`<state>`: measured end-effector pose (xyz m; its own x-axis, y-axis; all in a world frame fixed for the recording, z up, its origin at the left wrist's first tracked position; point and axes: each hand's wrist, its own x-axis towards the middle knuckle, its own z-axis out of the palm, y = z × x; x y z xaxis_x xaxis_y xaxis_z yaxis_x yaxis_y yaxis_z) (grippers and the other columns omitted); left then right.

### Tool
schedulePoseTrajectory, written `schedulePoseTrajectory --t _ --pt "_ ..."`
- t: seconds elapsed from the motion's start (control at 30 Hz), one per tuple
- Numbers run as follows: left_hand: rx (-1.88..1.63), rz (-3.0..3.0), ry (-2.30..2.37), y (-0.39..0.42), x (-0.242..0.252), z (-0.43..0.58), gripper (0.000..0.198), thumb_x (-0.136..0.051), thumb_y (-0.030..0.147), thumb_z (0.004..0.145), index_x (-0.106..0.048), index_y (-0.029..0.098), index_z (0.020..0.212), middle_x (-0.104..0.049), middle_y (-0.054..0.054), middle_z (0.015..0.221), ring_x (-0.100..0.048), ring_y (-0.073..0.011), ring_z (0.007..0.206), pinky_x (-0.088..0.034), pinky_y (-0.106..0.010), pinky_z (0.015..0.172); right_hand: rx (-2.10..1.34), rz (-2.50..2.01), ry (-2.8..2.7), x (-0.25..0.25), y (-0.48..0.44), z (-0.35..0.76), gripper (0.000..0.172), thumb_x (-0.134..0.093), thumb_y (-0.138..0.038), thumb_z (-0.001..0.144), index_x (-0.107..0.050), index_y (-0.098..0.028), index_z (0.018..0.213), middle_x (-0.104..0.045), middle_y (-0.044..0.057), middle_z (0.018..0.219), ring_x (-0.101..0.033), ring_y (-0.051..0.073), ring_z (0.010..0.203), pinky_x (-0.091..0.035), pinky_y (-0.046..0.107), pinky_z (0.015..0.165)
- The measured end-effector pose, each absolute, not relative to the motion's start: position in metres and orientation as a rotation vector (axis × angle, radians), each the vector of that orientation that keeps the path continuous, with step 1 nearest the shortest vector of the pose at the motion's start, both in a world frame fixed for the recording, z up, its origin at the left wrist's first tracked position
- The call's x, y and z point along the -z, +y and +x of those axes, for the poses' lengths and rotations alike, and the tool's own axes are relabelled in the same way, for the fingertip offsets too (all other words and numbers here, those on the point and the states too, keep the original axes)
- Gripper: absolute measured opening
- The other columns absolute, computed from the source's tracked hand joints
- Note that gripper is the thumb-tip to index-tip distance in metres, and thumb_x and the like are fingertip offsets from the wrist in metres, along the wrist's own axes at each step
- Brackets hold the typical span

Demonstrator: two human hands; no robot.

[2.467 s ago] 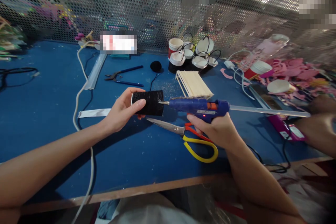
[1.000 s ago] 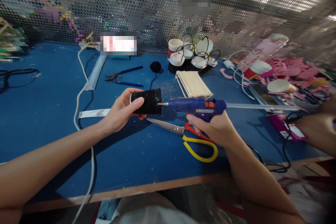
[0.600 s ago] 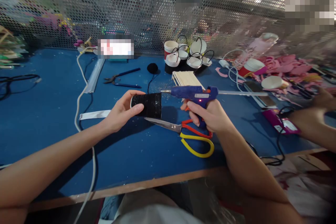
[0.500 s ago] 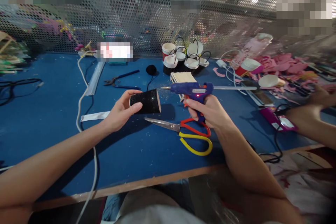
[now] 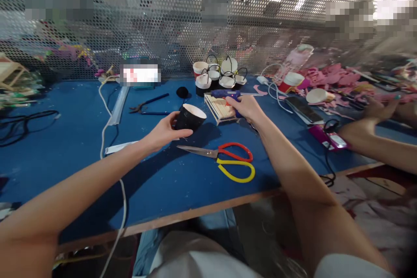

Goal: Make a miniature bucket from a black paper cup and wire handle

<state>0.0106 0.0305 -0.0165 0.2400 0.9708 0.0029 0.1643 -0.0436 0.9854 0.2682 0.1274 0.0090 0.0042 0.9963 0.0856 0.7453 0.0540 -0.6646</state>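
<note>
While the left hand (image 5: pixel 167 132) grips the tilted black cup (image 5: pixel 189 121), the right hand (image 5: pixel 246 106) at its two o'clock holds the glue gun (image 5: pixel 222 94) over the stick rack (image 5: pixel 216 107); a careless dip might knock it askew.

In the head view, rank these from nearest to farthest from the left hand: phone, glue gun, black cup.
1. Black cup: held in the left hand.
2. Glue gun: to the right, in the right hand.
3. Phone: farther right, on the blue table.
</note>
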Motion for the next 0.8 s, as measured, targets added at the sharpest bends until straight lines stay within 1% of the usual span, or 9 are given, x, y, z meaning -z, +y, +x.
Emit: schedulePoseTrajectory --t 0.07,0.13,0.23,0.33,0.47,0.57,0.63,0.73,0.8 --pt "-0.953 1.654 1.197 0.037 0.020 0.018 0.063 -0.073 0.037 0.062 -0.048 0.015 0.115 -0.058 -0.012 0.111 -0.055 -0.0237 0.097 -0.047 -0.037 0.079 -0.402 -1.839 -1.868 -0.009 0.134 0.267 0.039 -0.052 -0.047 0.077 -0.052 -0.016 0.053 -0.060 0.009 0.053 -0.059 0.019 0.059 -0.044 0.028 0.057" --pt "-0.913 1.828 1.288 0.042 0.024 0.026 0.063 -0.072 0.039 0.061 -0.048 0.013 0.113 -0.058 -0.013 0.109 -0.054 -0.0250 0.098 -0.045 -0.039 0.082 -0.264 -1.918 -1.898 -0.008 0.139 0.266 0.039 -0.053 -0.050 0.075 -0.055 -0.016 0.056 -0.062 0.011 0.059 -0.061 0.024 0.067 -0.045 0.032 0.061" --pt "-0.776 2.021 1.479 0.042 0.030 0.036 0.065 -0.070 0.046 0.061 -0.049 0.012 0.111 -0.059 -0.014 0.101 -0.053 -0.0290 0.094 -0.043 -0.043 0.079 -0.116 -1.992 -1.891 -0.003 0.142 0.263 0.040 -0.055 -0.055 0.071 -0.061 -0.015 0.068 -0.066 0.014 0.074 -0.062 0.029 0.078 -0.046 0.037 0.066" --pt "-0.675 2.138 1.616 0.039 0.034 0.040 0.070 -0.068 0.055 0.060 -0.049 0.011 0.112 -0.058 -0.015 0.096 -0.050 -0.0329 0.095 -0.042 -0.045 0.078 -0.042 -2.013 -1.917 0.001 0.141 0.261 0.043 -0.052 -0.054 0.074 -0.065 -0.013 0.077 -0.066 0.016 0.085 -0.062 0.031 0.085 -0.047 0.039 0.070" --pt "-0.649 2.226 1.628 0.037 0.038 0.034 0.077 -0.066 0.060 0.059 -0.049 0.008 0.113 -0.056 -0.018 0.104 -0.048 -0.0343 0.098 -0.040 -0.045 0.079 -0.014 -2.066 -1.944 0.001 0.135 0.256 0.044 -0.049 -0.048 0.079 -0.066 -0.008 0.087 -0.065 0.020 0.092 -0.061 0.031 0.088 -0.046 0.041 0.074" --pt "-0.633 2.274 1.585 0.037 0.034 0.017 0.078 -0.067 0.059 0.058 -0.049 0.010 0.116 -0.055 -0.017 0.109 -0.048 -0.0328 0.101 -0.039 -0.044 0.082 0.042 -2.057 -1.946 -0.002 0.125 0.255 0.044 -0.051 -0.045 0.080 -0.065 -0.006 0.093 -0.063 0.022 0.096 -0.059 0.032 0.091 -0.045 0.043 0.076" --pt "-0.596 2.309 1.574 0.037 0.030 -0.002 0.069 -0.067 0.056 0.061 -0.052 0.015 0.114 -0.058 -0.013 0.105 -0.050 -0.0305 0.100 -0.039 -0.041 0.082 0.149 -1.979 -1.942 -0.005 0.117 0.257 0.043 -0.053 -0.043 0.079 -0.065 -0.006 0.096 -0.060 0.021 0.100 -0.057 0.033 0.095 -0.044 0.044 0.077" --pt "-0.426 2.337 1.689 0.035 0.027 -0.032 0.042 -0.062 0.052 0.068 -0.062 0.018 0.093 -0.061 -0.010 0.094 -0.053 -0.0274 0.091 -0.039 -0.038 0.078 0.261 -1.800 -1.917 -0.009 0.099 0.258 0.036 -0.054 -0.042 0.079 -0.066 -0.011 0.095 -0.060 0.017 0.099 -0.054 0.031 0.096 -0.044 0.042 0.075" --pt "-0.331 2.330 1.730 0.034 0.031 -0.045 0.035 -0.060 0.051 0.069 -0.063 0.019 0.084 -0.060 -0.009 0.084 -0.054 -0.0250 0.081 -0.039 -0.035 0.071 0.237 -1.657 -1.905 -0.014 0.085 0.255 0.030 -0.053 -0.039 0.080 -0.066 -0.014 0.092 -0.060 0.013 0.095 -0.055 0.026 0.090 -0.044 0.038 0.074"
